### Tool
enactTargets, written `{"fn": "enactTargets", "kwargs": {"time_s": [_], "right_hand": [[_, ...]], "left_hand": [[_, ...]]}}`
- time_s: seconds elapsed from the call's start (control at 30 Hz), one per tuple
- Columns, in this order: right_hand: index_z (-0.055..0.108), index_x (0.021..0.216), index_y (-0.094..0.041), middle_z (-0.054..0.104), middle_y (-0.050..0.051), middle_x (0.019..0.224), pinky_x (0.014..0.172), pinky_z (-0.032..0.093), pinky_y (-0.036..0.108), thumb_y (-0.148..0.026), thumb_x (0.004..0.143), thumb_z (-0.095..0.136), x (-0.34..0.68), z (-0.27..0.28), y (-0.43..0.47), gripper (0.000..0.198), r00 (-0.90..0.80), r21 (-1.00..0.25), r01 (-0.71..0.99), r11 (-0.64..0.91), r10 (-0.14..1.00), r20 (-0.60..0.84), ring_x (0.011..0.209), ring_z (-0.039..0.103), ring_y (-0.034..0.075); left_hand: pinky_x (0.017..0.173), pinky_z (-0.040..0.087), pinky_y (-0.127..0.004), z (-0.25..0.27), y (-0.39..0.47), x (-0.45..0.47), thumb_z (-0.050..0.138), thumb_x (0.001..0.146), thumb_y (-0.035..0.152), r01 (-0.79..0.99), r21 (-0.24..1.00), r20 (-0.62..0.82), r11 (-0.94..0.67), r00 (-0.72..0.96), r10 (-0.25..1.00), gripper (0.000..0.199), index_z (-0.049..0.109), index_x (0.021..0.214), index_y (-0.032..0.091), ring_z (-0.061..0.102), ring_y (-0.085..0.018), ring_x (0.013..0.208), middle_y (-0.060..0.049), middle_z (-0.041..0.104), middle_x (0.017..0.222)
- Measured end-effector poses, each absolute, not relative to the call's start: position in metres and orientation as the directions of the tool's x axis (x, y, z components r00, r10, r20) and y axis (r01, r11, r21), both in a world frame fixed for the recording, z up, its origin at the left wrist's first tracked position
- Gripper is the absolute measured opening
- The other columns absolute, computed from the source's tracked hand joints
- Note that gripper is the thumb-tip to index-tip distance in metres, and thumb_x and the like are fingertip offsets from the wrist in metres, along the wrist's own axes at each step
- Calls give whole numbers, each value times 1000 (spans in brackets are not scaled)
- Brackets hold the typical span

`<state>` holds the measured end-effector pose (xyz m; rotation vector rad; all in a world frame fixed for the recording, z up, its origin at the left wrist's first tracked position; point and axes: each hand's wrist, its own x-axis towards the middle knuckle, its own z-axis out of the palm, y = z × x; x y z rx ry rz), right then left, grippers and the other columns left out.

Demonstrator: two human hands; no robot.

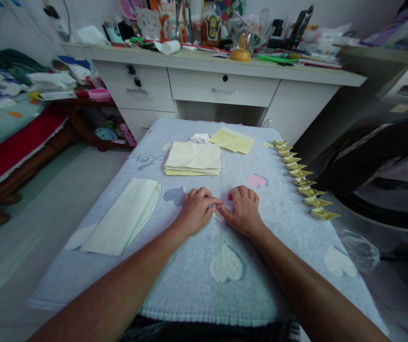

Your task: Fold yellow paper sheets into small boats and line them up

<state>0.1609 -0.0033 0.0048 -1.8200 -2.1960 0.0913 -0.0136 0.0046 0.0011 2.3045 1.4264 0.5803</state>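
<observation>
My left hand has its fingers curled round a small piece of folded paper near the middle of the cloth. From the other side my right hand reaches the same paper with its thumb, the other fingers bent over the cloth. Most of the paper is hidden under the hands; a pale corner shows between them. Beyond the hands lies a stack of cream and yellow paper sheets. To the left is a long folded pale-green sheet.
A row of several folded yellow paper boats runs along the right edge of the heart-patterned cloth. Loose yellow sheets and crumpled white paper lie at the back. A cluttered white desk stands behind, a front-loading washing machine at right.
</observation>
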Motion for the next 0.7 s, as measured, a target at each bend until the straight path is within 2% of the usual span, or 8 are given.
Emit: {"fn": "enactTargets", "kwargs": {"time_s": [0.17,0.57,0.7], "right_hand": [[54,108,-19,53,11,105,85,33,44,-60,81,54,162,4,-1,49,-137,-270,946,182,975,178,97,45,29],[51,123,-29,50,10,121,94,30,49,-38,79,63,181,4,1,47,-114,-347,927,144,988,105,110,44,32],[49,122,-22,51,11,119,94,31,48,-31,79,59,184,4,2,45,-99,-389,912,129,990,97,110,44,31]], "left_hand": [[87,36,-38,2,3,-15,58,83,18,749,516,144,-415,402,904,31,71,107,33,48,-22,100,-3,58,104],[87,36,-39,1,3,-16,59,82,17,745,532,134,-403,397,908,34,70,109,36,48,-23,101,-3,57,103],[88,36,-39,0,3,-17,58,83,18,739,520,147,-428,417,897,34,69,111,35,48,-23,100,-4,58,103]]}}
